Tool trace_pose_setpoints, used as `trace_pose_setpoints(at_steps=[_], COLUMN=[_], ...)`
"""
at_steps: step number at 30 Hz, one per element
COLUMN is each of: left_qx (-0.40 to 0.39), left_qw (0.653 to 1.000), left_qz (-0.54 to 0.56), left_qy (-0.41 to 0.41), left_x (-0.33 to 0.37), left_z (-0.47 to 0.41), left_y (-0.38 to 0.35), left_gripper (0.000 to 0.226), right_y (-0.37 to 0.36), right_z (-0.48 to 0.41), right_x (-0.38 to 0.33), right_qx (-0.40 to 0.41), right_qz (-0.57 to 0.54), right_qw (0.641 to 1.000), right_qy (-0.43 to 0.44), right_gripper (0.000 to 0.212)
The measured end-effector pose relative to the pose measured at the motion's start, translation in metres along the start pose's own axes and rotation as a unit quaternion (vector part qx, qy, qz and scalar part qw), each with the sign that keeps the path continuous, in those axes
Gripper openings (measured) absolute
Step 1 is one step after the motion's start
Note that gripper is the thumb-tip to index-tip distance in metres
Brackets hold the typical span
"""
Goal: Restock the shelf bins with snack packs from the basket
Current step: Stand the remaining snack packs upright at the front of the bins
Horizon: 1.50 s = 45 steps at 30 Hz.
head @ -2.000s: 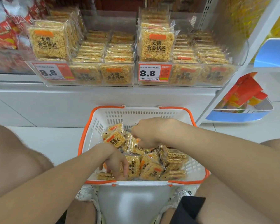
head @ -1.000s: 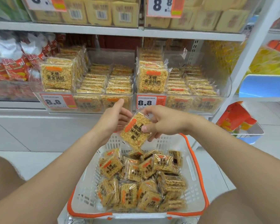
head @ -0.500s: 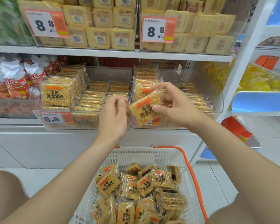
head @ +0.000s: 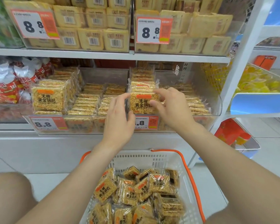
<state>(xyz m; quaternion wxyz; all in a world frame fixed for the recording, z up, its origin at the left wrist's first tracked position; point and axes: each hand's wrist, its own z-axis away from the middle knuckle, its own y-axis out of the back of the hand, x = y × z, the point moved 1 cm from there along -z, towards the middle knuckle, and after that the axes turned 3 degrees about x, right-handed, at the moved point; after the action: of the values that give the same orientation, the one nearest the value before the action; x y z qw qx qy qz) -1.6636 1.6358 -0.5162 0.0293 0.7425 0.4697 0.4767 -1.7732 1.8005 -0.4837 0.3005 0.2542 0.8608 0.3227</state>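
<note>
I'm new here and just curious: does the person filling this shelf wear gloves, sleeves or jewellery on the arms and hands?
No. The left hand and right hand are bare: no gloves, and no ring or watch shows. The left forearm and right forearm are uncovered too, no sleeve in view.

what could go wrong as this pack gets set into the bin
1. The snack pack stands upright at the front of the right bin, steadied by the left hand and right hand; once released, it may tip forward over the low front wall.
2. Its left edge sits close by the divider, where the wrapper might snag.
</note>
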Motion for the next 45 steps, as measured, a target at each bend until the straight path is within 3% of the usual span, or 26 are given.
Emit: trace_pose_setpoints(at_steps=[7, 12, 16, 19, 24, 28, 33, 36, 38, 40, 43, 45], left_qx=[-0.002, 0.011, 0.013, 0.007, -0.014, -0.008, 0.020, 0.091, 0.098, 0.043, -0.135, -0.287], left_qw=[0.998, 0.997, 0.996, 0.992, 0.988, 0.988, 0.994, 0.975, 0.958, 0.955, 0.962, 0.931], left_qz=[-0.042, -0.066, -0.090, -0.116, -0.135, -0.125, -0.082, -0.119, -0.117, -0.106, -0.128, -0.174], left_qy=[-0.043, -0.036, -0.024, -0.040, -0.080, -0.085, -0.075, -0.162, -0.241, -0.273, -0.199, -0.141], left_x=[-0.006, -0.009, -0.011, -0.014, -0.015, -0.017, -0.016, -0.016, -0.020, -0.030, -0.046, -0.058], left_z=[-0.002, -0.010, -0.017, -0.019, -0.013, -0.009, 0.002, 0.007, 0.014, 0.027, 0.051, 0.072], left_y=[-0.001, 0.001, -0.001, -0.002, -0.006, -0.008, -0.007, -0.003, -0.002, -0.004, -0.016, -0.033], left_gripper=[0.058, 0.061, 0.068, 0.071, 0.072, 0.073, 0.065, 0.041, 0.017, 0.009, 0.019, 0.022], right_y=[-0.007, -0.002, -0.005, -0.009, -0.003, -0.001, -0.004, 0.009, 0.014, 0.012, 0.001, -0.008], right_z=[-0.001, -0.003, -0.003, -0.004, -0.007, -0.007, 0.009, 0.018, 0.027, 0.041, 0.064, 0.084], right_x=[-0.009, -0.005, -0.008, -0.006, 0.003, 0.000, -0.015, -0.029, -0.036, -0.040, -0.036, -0.034], right_qx=[0.003, -0.060, -0.034, -0.035, -0.051, -0.043, 0.035, 0.087, 0.044, -0.071, -0.289, -0.427], right_qz=[0.023, 0.009, 0.078, 0.067, -0.042, -0.038, 0.060, 0.038, -0.004, -0.016, 0.073, 0.130], right_qw=[1.000, 0.998, 0.996, 0.997, 0.998, 0.998, 0.997, 0.993, 0.993, 0.993, 0.954, 0.895], right_qy=[0.015, 0.015, 0.021, 0.007, 0.001, -0.005, 0.013, 0.069, 0.113, 0.096, 0.032, 0.019], right_gripper=[0.032, 0.053, 0.056, 0.055, 0.029, 0.020, 0.040, 0.030, 0.014, 0.014, 0.018, 0.017])
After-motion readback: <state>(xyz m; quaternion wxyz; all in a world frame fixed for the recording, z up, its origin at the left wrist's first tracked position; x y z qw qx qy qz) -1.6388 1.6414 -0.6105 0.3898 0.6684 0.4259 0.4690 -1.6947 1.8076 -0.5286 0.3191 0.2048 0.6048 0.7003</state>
